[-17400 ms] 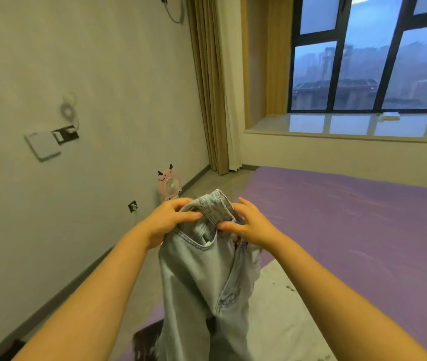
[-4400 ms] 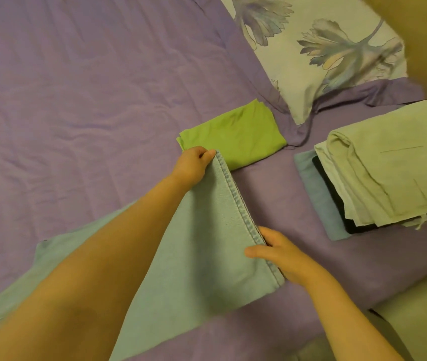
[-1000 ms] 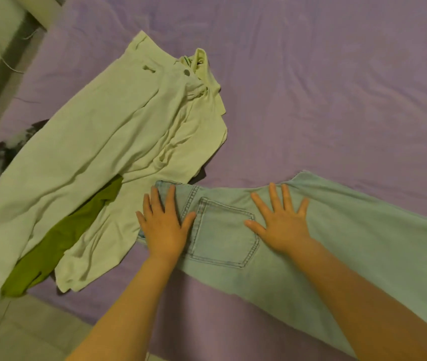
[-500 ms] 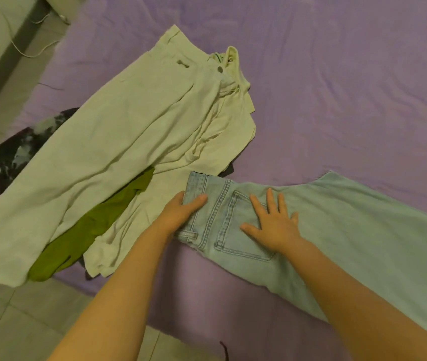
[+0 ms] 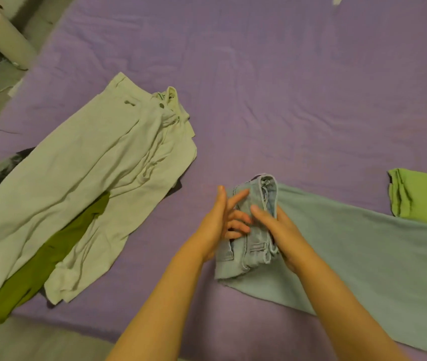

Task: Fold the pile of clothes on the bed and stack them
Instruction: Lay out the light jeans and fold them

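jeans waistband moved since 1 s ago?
Yes. The jeans' waistband lay flat beside the pale trousers; now both hands have turned it over onto the legs, rightward, away from the trousers.

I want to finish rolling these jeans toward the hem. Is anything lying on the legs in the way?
Nothing visible lies on them. Both hands, left hand and right hand, hold the rolled waist end of the jeans; the legs stretch bare to the right. The folded green garment sits beside them, near the hem.
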{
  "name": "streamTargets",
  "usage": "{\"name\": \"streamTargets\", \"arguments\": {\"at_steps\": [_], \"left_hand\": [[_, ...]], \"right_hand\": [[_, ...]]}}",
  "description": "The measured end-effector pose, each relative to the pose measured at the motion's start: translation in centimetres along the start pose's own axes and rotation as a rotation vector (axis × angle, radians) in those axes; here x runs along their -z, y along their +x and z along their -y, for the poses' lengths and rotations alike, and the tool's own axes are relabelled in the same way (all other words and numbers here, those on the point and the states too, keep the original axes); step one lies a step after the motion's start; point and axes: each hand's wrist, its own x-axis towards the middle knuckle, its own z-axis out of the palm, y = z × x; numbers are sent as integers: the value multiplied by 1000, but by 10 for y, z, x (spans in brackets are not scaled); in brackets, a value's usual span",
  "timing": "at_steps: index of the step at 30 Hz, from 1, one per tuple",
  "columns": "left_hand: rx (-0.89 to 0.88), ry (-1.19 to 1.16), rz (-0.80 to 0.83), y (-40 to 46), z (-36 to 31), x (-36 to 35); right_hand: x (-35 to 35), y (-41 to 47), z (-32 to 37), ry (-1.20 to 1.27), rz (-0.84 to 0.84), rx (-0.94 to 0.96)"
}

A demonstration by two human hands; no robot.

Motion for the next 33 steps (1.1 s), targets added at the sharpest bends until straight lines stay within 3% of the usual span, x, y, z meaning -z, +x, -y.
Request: {"name": "streamTargets", "arguments": {"at_steps": [4,8,10,15,17,20,24,28,31,33], "left_hand": [[61,186,-19,21,26,-63],[-138,609,-364,34,65,-80],[-153,828,-461,39,83,-74],[37,1096,-428,51,116,-64],[67,1150,-407,58,123,-62],[77,1265,-394,65,131,-58],[68,1228,-428,69,138,-47],[18,1133,-486,73,139,-42],[-47,881,-519,76,131,-35],[6,592,-510,75,119,-32]], "right_hand": [[57,-13,-32,-262,-245,-11],[100,-18,-72,-290,-414,-72],[113,-20,-89,-256,-456,-78],[130,-19,-119,-302,-462,-98],[133,-16,-126,-505,-493,-89],[128,-11,-134,-1043,-472,-41],[111,3,-144,-1401,-303,167],[115,29,-167,-1554,-172,41],[122,44,-169,-1589,-119,-14],[118,44,-158,-1601,-91,-64]]}}
